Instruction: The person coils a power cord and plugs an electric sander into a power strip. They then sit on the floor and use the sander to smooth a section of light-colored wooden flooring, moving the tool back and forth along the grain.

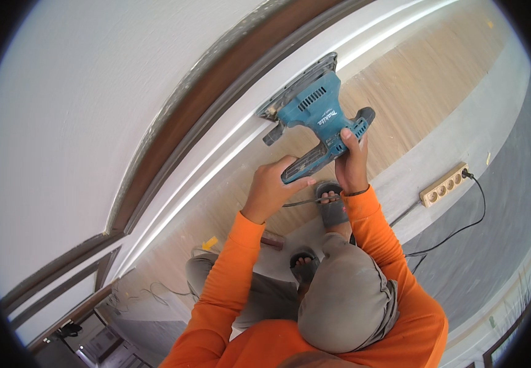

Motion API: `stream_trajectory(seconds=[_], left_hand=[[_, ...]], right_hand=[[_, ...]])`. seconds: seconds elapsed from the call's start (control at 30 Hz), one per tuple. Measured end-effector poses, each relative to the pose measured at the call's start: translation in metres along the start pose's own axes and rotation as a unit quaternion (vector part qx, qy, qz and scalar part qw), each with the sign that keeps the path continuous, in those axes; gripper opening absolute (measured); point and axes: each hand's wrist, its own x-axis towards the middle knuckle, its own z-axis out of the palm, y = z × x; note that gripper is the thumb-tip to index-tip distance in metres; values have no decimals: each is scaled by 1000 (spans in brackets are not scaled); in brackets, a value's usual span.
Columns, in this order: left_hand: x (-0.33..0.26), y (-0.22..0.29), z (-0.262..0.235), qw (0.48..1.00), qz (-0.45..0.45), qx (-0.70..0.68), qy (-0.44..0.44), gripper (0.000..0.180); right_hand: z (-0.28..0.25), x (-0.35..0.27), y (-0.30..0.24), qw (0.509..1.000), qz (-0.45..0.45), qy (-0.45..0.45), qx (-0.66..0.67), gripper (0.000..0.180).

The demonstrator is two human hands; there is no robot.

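Both hands hold a teal electric sander (319, 109) with a black sanding pad. Its pad faces the white baseboard (228, 138) below the dark brown trim; whether it touches cannot be made out. My left hand (268, 189) wraps round the end of the rear handle, thumb stretched beneath it. Gripping the body by the front knob is my right hand (352, 161), its thumb on top. A dark power cord (305, 202) runs from the handle end past my right wrist. Part of the pad is hidden behind the tool's body.
A beige power strip (444, 184) with a black plug lies on the grey floor at the right. My sandaled feet (331, 211) are below the sander. A yellow scrap (209, 243) and loose cables (155, 293) lie at the lower left. Brown trim (161, 138) borders the white wall panel.
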Motion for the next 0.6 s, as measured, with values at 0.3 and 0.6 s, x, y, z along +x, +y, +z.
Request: stream_trajectory(seconds=[0.3,0.6], left_hand=[[-3,-6,-6,998,-48,33,-4,42],[-6,-2,-5,996,-74,45,-4,44]], right_hand=[[-20,6,-2,990,133,-44,1,62],[-25,16,-20,972,214,-94,30,59]])
